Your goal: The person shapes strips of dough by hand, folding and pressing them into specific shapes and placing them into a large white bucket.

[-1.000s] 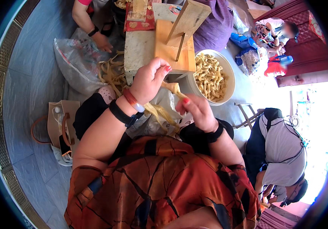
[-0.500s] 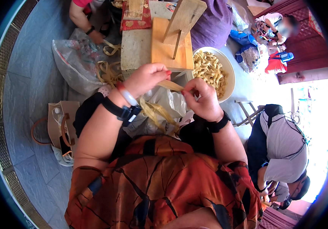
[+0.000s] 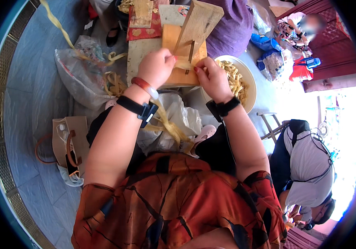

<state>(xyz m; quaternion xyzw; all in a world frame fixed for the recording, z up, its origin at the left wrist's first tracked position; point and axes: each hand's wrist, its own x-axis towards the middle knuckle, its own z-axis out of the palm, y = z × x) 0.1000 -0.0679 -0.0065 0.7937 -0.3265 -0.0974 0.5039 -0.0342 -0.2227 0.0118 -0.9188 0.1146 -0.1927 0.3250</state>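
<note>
A flat, pale yellow strip (image 3: 184,65) is stretched between my two hands above a wooden stand. My left hand (image 3: 157,66) pinches its left end, the fingertips closed on it. At its other end my right hand (image 3: 214,79) grips it between thumb and forefinger. The stand has a flat base (image 3: 170,35), a tilted upright board (image 3: 198,25) and a thin brown peg (image 3: 192,50). The strip lies over or right beside the peg's lower part; I cannot tell which. More long strips (image 3: 170,128) hang from a clear plastic bag (image 3: 190,118) below my wrists.
A cream basin (image 3: 250,89) of folded yellow pieces stands right of the stand. On the left lie a large plastic bag (image 3: 68,68) with strips and a beige handbag (image 3: 60,139). A person in purple (image 3: 230,29) sits close beyond the stand; another (image 3: 310,162) bends at the right.
Both my hands have moved forward with the strip, from the near edge to over the stand's base. At the far left, the other person's arm has left view and a long strip trails across the floor.
</note>
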